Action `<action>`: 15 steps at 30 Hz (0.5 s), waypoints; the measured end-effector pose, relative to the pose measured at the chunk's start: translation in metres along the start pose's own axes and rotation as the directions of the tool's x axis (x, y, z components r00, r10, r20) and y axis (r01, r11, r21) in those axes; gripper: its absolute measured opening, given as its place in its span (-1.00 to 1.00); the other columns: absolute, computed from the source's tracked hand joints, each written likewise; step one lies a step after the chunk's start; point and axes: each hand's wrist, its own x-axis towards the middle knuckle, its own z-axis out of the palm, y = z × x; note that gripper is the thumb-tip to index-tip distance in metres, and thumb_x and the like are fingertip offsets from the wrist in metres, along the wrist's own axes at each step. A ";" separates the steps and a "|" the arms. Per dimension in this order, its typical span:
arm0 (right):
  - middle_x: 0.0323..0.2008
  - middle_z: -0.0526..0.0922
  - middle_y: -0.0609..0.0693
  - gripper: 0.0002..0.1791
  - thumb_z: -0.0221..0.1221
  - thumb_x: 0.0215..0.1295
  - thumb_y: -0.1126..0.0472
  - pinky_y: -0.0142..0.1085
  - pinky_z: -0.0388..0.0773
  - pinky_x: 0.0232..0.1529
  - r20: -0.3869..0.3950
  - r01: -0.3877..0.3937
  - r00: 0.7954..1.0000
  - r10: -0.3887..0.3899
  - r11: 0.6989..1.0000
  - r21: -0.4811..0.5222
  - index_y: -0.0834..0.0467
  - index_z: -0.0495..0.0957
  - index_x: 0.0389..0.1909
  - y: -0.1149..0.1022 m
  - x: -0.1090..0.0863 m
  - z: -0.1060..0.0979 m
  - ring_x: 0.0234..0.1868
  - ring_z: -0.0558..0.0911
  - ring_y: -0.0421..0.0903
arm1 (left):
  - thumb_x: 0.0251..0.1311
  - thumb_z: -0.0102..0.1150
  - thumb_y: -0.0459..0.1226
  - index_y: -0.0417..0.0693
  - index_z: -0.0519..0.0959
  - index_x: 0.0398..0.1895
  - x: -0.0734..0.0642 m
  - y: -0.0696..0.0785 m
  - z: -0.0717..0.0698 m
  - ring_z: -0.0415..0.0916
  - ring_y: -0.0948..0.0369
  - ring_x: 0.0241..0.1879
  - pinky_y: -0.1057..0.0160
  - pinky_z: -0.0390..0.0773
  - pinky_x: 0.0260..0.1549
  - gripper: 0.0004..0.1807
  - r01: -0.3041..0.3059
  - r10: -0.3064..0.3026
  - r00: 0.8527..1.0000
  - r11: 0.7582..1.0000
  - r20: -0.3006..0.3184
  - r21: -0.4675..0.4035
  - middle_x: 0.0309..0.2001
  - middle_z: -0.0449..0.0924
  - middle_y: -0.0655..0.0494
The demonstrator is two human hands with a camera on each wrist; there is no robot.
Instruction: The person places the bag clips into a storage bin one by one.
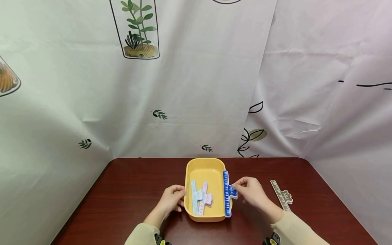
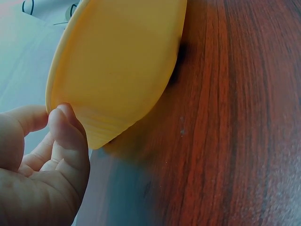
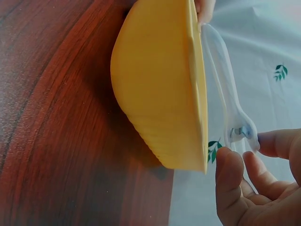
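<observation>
A yellow plastic tub (image 1: 212,175) stands on the dark red table, and my left hand (image 1: 171,200) pinches its left rim between thumb and fingers, as the left wrist view also shows. My right hand (image 1: 252,192) pinches the handle of a blue ruler-edged clip (image 1: 227,197) by the tub's right rim. Seen edge-on in the right wrist view, that clip (image 3: 225,77) is just apart from the rim, above it. Inside the tub lie a light blue clip (image 1: 194,197) and a pink clip (image 1: 203,200), close together on the left side.
A beige and dark clip (image 1: 279,194) lies on the table (image 1: 134,183) to the right, partly hidden by my right forearm. White printed cloth (image 1: 196,85) hangs behind the table and along both sides.
</observation>
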 end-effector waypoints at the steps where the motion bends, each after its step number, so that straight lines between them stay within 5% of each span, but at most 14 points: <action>1: -0.62 0.57 0.03 -0.89 0.25 0.13 0.24 -0.24 0.52 -0.71 0.002 0.001 1.000 -0.001 1.000 0.000 0.24 0.60 -0.42 -0.001 0.001 0.000 -0.62 0.53 -0.06 | 0.26 0.08 -0.24 -0.37 0.40 0.04 0.000 0.000 0.000 0.45 0.32 -0.65 0.41 0.45 -0.77 -0.60 0.000 0.000 1.000 1.000 -0.001 -0.001 -0.46 0.53 0.08; 15: -0.58 0.56 0.09 -0.91 0.21 0.17 0.25 -0.15 0.57 -0.65 0.009 -0.004 1.000 0.004 1.000 -0.012 0.22 0.56 -0.40 -0.002 0.006 0.006 -0.66 0.50 -0.03 | 0.24 0.09 -0.22 -0.36 0.46 -0.14 -0.002 0.001 0.001 0.42 0.33 -0.67 0.41 0.44 -0.76 -0.68 -0.012 0.012 1.000 1.000 -0.004 -0.006 -0.55 0.51 0.14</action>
